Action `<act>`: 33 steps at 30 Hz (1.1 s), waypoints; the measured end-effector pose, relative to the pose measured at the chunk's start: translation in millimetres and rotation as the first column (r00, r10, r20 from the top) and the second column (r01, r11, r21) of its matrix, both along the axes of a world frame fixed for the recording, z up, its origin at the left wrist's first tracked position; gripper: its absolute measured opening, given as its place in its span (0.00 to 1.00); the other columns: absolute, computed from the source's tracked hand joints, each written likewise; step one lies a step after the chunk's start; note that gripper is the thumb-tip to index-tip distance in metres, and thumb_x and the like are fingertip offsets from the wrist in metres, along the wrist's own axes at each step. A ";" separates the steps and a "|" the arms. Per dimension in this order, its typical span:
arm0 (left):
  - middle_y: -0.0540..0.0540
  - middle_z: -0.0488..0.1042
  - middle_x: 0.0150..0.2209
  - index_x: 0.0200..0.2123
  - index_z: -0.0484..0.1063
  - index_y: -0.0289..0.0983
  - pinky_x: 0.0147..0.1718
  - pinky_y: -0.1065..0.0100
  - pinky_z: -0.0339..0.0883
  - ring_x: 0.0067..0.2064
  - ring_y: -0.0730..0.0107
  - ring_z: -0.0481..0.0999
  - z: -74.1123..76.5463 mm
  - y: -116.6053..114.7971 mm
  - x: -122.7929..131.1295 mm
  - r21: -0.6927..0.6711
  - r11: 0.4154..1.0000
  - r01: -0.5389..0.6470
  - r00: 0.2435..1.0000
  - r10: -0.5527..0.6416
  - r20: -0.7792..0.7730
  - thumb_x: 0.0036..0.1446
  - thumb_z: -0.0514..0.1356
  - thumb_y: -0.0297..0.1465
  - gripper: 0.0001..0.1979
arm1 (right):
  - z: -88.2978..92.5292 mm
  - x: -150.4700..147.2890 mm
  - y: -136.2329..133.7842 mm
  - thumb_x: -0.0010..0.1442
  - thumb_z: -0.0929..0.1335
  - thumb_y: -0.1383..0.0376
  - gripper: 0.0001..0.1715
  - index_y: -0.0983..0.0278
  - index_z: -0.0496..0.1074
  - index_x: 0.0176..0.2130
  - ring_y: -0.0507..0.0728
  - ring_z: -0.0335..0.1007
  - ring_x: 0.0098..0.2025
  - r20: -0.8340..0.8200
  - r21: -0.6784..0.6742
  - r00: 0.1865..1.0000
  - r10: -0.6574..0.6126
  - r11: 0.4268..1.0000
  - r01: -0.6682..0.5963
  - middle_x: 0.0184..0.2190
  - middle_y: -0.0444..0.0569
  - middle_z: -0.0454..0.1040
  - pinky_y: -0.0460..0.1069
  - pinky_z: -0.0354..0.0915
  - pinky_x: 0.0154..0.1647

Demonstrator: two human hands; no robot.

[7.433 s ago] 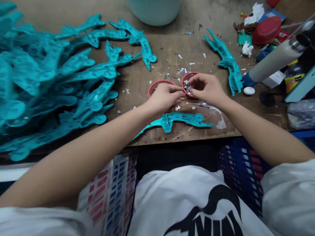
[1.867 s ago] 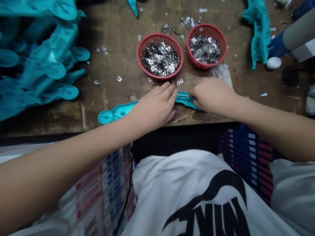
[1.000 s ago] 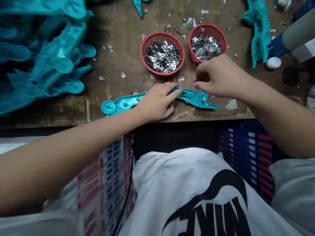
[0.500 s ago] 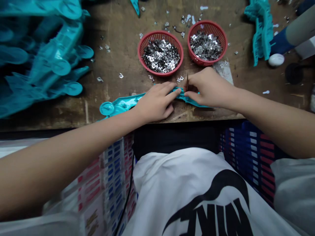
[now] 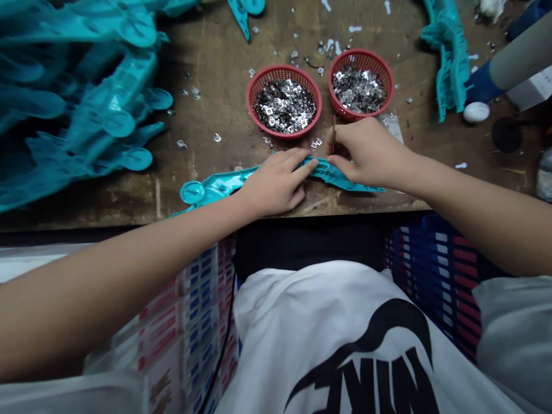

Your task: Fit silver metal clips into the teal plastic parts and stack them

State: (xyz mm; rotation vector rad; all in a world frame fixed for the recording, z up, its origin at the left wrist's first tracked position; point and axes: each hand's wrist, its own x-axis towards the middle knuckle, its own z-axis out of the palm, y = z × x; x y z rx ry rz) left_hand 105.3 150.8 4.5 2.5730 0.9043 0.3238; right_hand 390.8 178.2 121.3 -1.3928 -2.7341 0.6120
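Note:
A long, narrow turquoise plastic part (image 5: 228, 183) lies along the front edge of the table. My left hand (image 5: 278, 183) rests over its middle, fingers bent and pressing it down with the index fingertip on top. Just to the right, my right hand (image 5: 368, 150) pinches a thin brownish tool (image 5: 333, 135), held upright between thumb and fingers over the part. The tool's lower tip is hidden by the hand. Behind the hands stand a red basket (image 5: 249, 109) and a second red basket (image 5: 361, 52), both filled with small metal clips.
Turquoise parts (image 5: 86, 121) are heaped at the left. Another turquoise piece (image 5: 451, 69) lies at the back right, near a grey-and-blue cylinder (image 5: 513, 63) and a white oval object (image 5: 476, 112). Loose metal clips (image 5: 316, 143) dot the wooden table (image 5: 207, 103).
The view has shifted slightly. The tool in my right hand stands more upright, and more of the part's right end shows beneath that hand. My left hand keeps its place on the part.

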 end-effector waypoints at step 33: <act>0.51 0.80 0.30 0.34 0.77 0.41 0.32 0.55 0.63 0.32 0.65 0.78 123.6 -75.7 4.6 0.472 0.815 0.336 0.881 -0.448 0.148 0.91 0.60 0.26 0.25 | 69.5 149.0 128.0 0.82 0.76 0.65 0.04 0.62 0.85 0.52 0.72 0.87 0.60 -0.075 0.213 0.491 -0.868 0.467 0.858 0.57 0.65 0.91 0.61 0.82 0.64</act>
